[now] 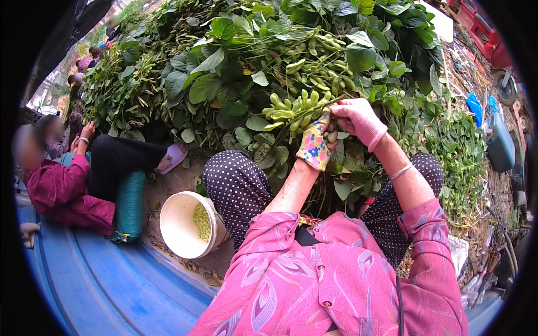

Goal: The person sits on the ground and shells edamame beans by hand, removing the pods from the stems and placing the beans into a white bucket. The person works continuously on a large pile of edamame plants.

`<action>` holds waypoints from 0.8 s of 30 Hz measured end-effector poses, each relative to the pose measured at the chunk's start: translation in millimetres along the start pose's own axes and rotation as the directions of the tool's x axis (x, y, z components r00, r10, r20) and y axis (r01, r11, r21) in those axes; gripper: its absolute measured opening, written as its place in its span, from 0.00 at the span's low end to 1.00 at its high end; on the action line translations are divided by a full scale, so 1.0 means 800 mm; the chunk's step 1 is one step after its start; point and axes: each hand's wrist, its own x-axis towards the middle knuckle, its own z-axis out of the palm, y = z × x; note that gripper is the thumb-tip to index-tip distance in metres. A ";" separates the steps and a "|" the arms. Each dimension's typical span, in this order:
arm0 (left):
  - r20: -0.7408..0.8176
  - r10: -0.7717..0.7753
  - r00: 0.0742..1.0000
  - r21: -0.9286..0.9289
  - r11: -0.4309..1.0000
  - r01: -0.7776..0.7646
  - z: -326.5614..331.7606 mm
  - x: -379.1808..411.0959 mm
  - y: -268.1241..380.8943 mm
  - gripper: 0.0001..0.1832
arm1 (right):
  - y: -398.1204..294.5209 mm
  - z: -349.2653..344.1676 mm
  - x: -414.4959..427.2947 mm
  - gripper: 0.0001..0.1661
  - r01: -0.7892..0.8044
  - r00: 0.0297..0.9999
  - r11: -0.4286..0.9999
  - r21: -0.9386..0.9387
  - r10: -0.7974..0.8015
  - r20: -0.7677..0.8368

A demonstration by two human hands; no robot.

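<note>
My left hand (318,140), in a flower-patterned glove with bare fingertips, is closed around the stem of a soybean plant with a cluster of green pods (290,110). The pods point up and to the left of my hands. My right hand (357,122), in a pink knit glove, has its fingers at the stem just above and right of my left hand; what lies between those fingers is too small to tell. Behind both hands rises a large heap of leafy soybean plants (210,88) with more pods. Left of my knee, a white plastic bucket (178,227) holds some light green beans.
A person in a dark red jacket (63,201) sits at the left beside a teal sack (131,206), with other people beyond. Blue corrugated sheeting (101,277) lies at lower left. A teal jerrycan (500,140) and red plastic crates (479,25) stand at the right.
</note>
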 end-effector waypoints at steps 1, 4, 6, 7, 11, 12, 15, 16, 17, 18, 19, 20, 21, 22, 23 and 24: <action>-0.009 0.012 1.000 -0.002 1.000 -0.012 -0.003 0.001 0.000 0.09 | 0.000 0.006 -0.004 0.05 -0.030 0.998 0.999 -0.041 0.027 -0.056; -0.011 -0.001 1.000 -0.049 0.999 0.001 -0.009 0.000 0.003 0.08 | 0.010 0.007 -0.004 0.07 -0.064 0.998 0.995 0.073 0.063 0.022; -0.010 -0.018 1.000 -0.066 0.998 0.018 -0.006 0.003 -0.004 0.07 | 0.012 0.000 -0.005 0.10 -0.077 0.997 0.996 0.050 0.076 0.010; 0.007 -0.023 1.000 -0.089 0.996 0.023 -0.010 0.005 -0.006 0.07 | 0.010 0.003 -0.007 0.11 -0.061 0.998 0.998 0.007 0.060 0.013; -0.079 0.037 0.996 -0.141 0.989 -0.048 -0.018 0.010 0.002 0.08 | 0.004 0.017 -0.020 0.11 0.118 0.992 0.936 -0.331 -0.097 0.078; 0.061 0.041 0.997 -0.139 0.990 -0.033 -0.031 0.012 0.001 0.11 | -0.002 0.021 -0.031 0.10 0.154 0.987 0.880 -0.449 -0.119 0.105; 0.035 0.049 0.998 -0.120 0.992 -0.044 -0.023 0.012 -0.011 0.12 | 0.000 0.025 -0.049 0.15 0.159 0.986 0.892 -0.424 -0.168 0.016; 0.092 0.029 0.995 -0.179 0.984 -0.012 -0.032 0.015 -0.013 0.12 | 0.001 0.028 -0.051 0.18 0.157 0.986 0.905 -0.395 -0.166 0.010; 0.157 0.045 0.987 -0.143 0.990 -0.022 -0.039 0.012 -0.009 0.13 | 0.027 0.016 -0.033 0.17 0.239 0.965 0.856 -0.457 -0.262 0.014; 0.136 0.040 0.990 -0.171 0.985 -0.016 -0.045 0.010 0.000 0.13 | 0.023 0.019 -0.030 0.17 0.219 0.970 0.826 -0.519 -0.240 0.027; 0.114 0.035 0.993 -0.199 0.980 -0.011 -0.048 0.010 0.004 0.12 | 0.018 0.023 -0.028 0.17 0.198 0.976 0.791 -0.579 -0.217 0.039; 0.043 0.054 0.998 -0.071 0.996 -0.050 -0.045 0.009 -0.001 0.11 | 0.017 0.019 -0.028 0.18 0.179 0.980 0.811 -0.557 -0.197 0.027; 0.040 0.058 0.998 -0.030 0.998 -0.057 -0.043 0.007 -0.002 0.09 | 0.022 0.015 -0.026 0.19 0.189 0.977 0.798 -0.572 -0.212 0.027; -0.039 0.060 0.997 0.006 0.998 -0.059 -0.032 0.004 -0.003 0.09 | 0.021 0.014 -0.027 0.19 0.166 0.983 0.820 -0.548 -0.184 0.022; -0.117 0.064 0.991 0.042 0.997 -0.059 -0.023 0.001 -0.001 0.08 | 0.019 0.017 -0.028 0.19 0.141 0.988 0.840 -0.524 -0.155 0.018; -0.138 0.051 0.989 0.048 0.998 -0.045 -0.020 0.001 -0.004 0.08 | 0.016 0.017 -0.031 0.18 0.145 0.986 0.839 -0.525 -0.167 0.006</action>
